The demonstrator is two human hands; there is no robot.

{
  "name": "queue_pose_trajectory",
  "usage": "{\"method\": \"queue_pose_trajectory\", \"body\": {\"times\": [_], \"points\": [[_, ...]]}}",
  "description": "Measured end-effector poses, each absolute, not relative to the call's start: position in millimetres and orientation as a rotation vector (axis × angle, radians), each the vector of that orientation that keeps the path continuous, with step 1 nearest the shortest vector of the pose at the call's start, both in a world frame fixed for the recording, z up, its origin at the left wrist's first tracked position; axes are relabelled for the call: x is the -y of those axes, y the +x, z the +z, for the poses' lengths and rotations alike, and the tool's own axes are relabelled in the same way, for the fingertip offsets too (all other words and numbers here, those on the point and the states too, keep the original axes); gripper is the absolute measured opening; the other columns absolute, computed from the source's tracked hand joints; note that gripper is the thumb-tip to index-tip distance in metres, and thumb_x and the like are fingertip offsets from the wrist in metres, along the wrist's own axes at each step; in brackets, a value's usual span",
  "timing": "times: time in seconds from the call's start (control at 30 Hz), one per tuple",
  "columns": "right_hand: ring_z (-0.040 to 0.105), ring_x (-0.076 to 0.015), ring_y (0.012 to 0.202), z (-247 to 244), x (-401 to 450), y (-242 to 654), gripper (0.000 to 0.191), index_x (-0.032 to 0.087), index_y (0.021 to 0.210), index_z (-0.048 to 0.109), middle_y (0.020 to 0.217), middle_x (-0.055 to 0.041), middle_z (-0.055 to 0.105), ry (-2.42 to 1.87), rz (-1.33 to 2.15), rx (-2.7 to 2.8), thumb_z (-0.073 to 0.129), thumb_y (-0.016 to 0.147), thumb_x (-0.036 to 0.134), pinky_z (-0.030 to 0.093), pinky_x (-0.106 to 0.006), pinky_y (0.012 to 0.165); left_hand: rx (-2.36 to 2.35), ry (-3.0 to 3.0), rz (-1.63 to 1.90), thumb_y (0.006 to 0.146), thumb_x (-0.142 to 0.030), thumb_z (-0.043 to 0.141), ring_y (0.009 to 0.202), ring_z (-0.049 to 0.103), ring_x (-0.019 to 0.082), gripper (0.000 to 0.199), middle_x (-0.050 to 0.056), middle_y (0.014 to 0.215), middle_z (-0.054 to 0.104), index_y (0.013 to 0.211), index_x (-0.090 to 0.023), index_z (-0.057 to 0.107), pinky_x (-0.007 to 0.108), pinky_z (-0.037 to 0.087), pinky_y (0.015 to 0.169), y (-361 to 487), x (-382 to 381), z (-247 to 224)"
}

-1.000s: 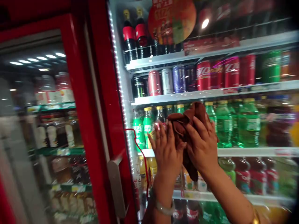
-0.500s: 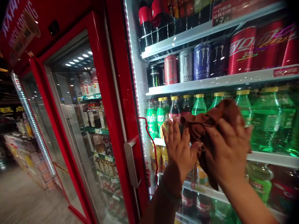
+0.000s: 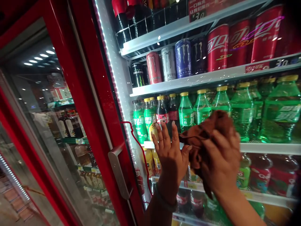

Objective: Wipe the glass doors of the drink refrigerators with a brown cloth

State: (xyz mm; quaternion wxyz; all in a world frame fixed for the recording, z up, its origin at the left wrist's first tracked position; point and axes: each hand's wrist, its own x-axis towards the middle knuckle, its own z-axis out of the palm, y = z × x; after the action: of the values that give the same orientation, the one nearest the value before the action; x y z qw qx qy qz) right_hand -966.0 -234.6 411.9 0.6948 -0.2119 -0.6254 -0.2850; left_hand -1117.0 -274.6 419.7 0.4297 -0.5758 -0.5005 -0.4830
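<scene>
My right hand [image 3: 222,160] grips a crumpled brown cloth [image 3: 198,141] in front of the glass door of a lit drinks cooler. Left of it, my left hand [image 3: 170,150] is raised with its fingers spread, palm toward the glass, holding nothing. Its thumb comes close to the cloth's edge; whether they touch I cannot tell. Behind the glass stand green soda bottles [image 3: 187,110] with yellow caps and a dark cola bottle [image 3: 162,110]. Part of the bottle row is hidden by the cloth and my hands.
A grey door handle [image 3: 119,174] sits on the red frame [image 3: 94,78] to the left. Above the bottles are shelves of cans, with a red can [image 3: 218,47] among them. Another glass-doored cooler [image 3: 68,131] stands further left. A red line [image 3: 142,150] runs down near the door edge.
My view has turned to the right, so the shelves and door frame sit further left. Both hands appear somewhat further left and lower in view, the cloth still in my right hand.
</scene>
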Motion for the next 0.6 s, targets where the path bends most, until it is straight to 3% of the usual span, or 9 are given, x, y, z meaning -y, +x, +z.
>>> {"method": "queue_pose_trajectory", "body": {"times": [0.1,0.17,0.27,0.37,0.5,0.6], "points": [[0.047,-0.0354,0.152,423.2,236.3,-982.0,0.029,0.023,0.124,0.069,0.132,-0.0076,0.074,-0.315,-0.655,1.481,0.064,0.097,0.013,0.042,-0.067,0.123,1.251,-1.445,-1.241,0.11,-0.04,0.04,0.167,0.008,0.034,0.072,0.018,0.178,0.014,0.171,-0.014,0.013,0.063,0.01,0.135,-1116.7,273.7,417.7],[0.049,-0.0356,0.15,435.3,231.3,-976.7,0.029,0.025,0.125,0.069,0.134,-0.0065,0.073,-0.287,-0.673,1.503,0.065,0.097,0.015,0.045,-0.066,0.121,1.213,-1.446,-1.254,0.108,-0.034,0.048,0.167,0.011,0.034,0.08,0.019,0.178,0.016,0.171,-0.014,0.004,0.064,0.013,0.134,-1117.4,273.8,416.5],[0.05,-0.0383,0.149,439.8,224.0,-960.0,0.044,0.03,0.137,0.066,0.146,-0.0064,0.067,-0.339,-0.716,1.437,0.068,0.095,0.015,0.045,-0.066,0.121,1.162,-1.456,-1.248,0.101,-0.028,0.064,0.166,0.016,0.036,0.095,0.014,0.18,0.009,0.171,-0.03,0.001,0.068,0.023,0.131,-1117.4,276.2,416.6],[0.042,-0.044,0.153,423.8,228.6,-957.7,0.061,0.034,0.153,0.055,0.161,-0.0057,0.054,-0.469,-0.709,1.421,0.069,0.094,0.022,0.038,-0.071,0.124,1.257,-1.489,-1.191,0.095,-0.03,0.074,0.166,0.015,0.04,0.086,0.007,0.181,-0.001,0.166,-0.044,0.029,0.072,0.025,0.128,-1115.5,280.6,418.6],[0.023,-0.0516,0.159,399.4,240.3,-971.9,0.082,0.03,0.167,0.034,0.175,-0.0068,0.028,-0.548,-0.68,1.529,0.07,0.093,0.042,0.023,-0.08,0.126,1.342,-1.508,-1.16,0.095,-0.029,0.073,0.166,0.013,0.039,0.058,0.004,0.182,0.002,0.15,-0.04,0.057,0.07,0.025,0.13,-1114.1,285.1,419.8],[0.027,-0.0468,0.16,401.2,236.3,-971.7,0.078,0.04,0.164,0.037,0.172,-0.0042,0.036,-0.545,-0.668,1.532,0.071,0.093,0.04,0.027,-0.078,0.126,1.368,-1.516,-1.115,0.096,-0.028,0.071,0.166,0.016,0.038,0.049,0.003,0.181,0.013,0.143,-0.038,0.064,0.068,0.028,0.129,-1115.1,287.2,419.3]]}}
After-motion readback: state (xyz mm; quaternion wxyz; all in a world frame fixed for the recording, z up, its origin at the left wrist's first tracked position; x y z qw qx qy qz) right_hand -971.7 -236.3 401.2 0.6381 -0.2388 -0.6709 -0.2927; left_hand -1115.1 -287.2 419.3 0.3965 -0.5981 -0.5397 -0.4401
